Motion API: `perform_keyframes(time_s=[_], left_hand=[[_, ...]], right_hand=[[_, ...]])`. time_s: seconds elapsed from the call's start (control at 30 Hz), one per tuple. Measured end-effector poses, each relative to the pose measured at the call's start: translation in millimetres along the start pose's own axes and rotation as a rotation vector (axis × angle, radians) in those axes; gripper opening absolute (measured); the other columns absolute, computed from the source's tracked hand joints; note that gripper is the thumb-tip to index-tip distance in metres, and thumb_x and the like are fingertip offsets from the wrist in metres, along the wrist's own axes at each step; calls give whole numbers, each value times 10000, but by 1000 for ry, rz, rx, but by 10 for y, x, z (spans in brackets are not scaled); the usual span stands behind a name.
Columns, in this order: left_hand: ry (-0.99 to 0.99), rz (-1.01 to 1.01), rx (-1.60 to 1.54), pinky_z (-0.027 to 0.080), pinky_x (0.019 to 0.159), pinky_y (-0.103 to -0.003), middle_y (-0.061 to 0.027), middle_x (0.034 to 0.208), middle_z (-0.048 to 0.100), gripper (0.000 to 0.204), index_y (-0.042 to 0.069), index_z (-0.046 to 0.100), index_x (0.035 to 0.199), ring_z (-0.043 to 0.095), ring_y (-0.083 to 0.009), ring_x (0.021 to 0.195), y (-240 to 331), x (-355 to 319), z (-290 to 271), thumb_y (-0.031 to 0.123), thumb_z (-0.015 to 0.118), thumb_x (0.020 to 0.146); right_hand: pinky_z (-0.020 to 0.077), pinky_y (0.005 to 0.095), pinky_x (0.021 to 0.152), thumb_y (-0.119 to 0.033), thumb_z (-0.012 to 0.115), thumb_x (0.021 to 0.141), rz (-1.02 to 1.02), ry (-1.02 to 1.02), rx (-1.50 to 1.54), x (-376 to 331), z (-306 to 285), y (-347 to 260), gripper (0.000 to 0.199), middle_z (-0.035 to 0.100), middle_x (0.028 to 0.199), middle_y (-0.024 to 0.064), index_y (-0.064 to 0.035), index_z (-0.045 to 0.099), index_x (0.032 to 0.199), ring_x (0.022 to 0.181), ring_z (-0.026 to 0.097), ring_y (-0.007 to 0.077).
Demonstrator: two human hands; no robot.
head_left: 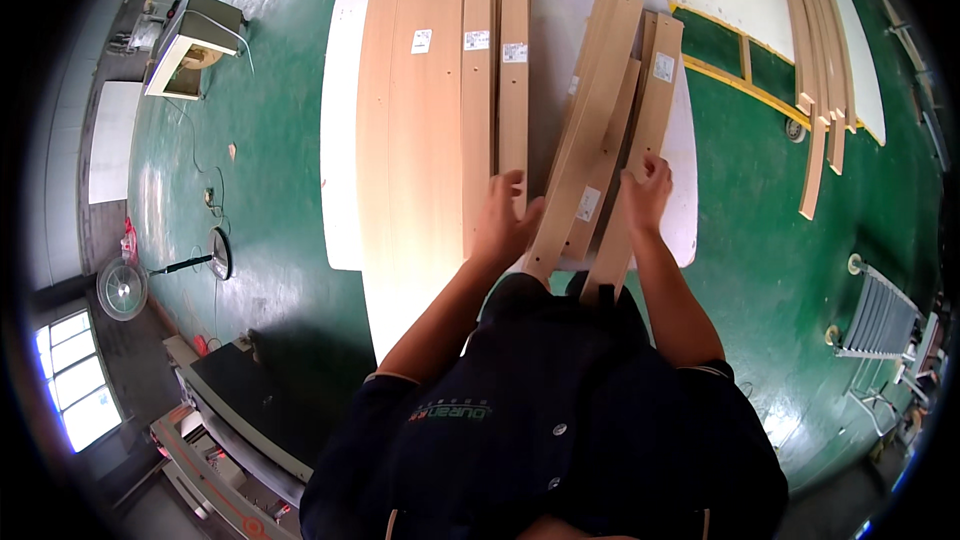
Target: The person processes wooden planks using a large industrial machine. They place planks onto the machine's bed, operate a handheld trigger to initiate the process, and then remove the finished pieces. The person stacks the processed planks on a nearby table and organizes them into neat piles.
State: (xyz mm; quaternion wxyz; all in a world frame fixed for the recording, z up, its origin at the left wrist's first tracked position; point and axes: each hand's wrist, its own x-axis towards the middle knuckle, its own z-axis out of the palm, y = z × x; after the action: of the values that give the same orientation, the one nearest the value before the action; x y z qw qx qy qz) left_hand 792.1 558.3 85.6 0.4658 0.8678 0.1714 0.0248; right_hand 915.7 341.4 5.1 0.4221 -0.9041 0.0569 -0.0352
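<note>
My left hand is beside the left edge of a long light wood board with a white label near its lower end. Its fingers are bent and apart, holding nothing that I can see. On the other side, my right hand is at the right edge of a second labelled board. Its thumb and fingers are spread over that edge without closing round it. Between these two boards lies a partly covered narrower board. The group slants across the table, its near ends close to my body.
A wide wood panel and narrow boards lie to the left on the white table. More long boards rest on a yellow-framed table at right. A fan and a grey rack stand on the green floor.
</note>
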Motion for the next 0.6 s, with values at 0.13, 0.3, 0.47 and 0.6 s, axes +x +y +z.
perform_keyframes(time_s=[0.13,0.3,0.47,0.6], left_hand=[[-94,18,269,502,962,-460,-257,1312,518,698,-49,419,1359,588,-389,1147,117,32,532,298,757,857],[-150,-55,503,490,989,-488,-277,1316,524,786,-55,385,1386,558,-442,1195,70,220,793,269,768,782],[-71,-147,369,517,942,-490,-268,1184,628,640,-56,493,1299,603,-443,1130,84,288,711,182,736,757],[18,-169,44,519,943,-432,-265,1160,666,656,-85,538,1324,644,-377,1121,-29,287,579,194,740,766]], right_hand=[[396,487,1067,-269,771,750,201,-98,-118,-211,-231,289,717,522,1313,236,4,463,1338,1232,475,414],[404,510,1077,-322,850,703,149,-206,-206,-455,-188,121,922,480,1348,243,-8,361,1418,1271,449,447],[452,506,1042,-291,860,687,188,-277,-212,-354,-241,143,964,464,1331,243,-20,310,1430,1249,466,457],[459,509,1036,-244,815,697,150,-273,-180,-342,-212,251,917,456,1314,253,-19,295,1419,1232,478,463]])
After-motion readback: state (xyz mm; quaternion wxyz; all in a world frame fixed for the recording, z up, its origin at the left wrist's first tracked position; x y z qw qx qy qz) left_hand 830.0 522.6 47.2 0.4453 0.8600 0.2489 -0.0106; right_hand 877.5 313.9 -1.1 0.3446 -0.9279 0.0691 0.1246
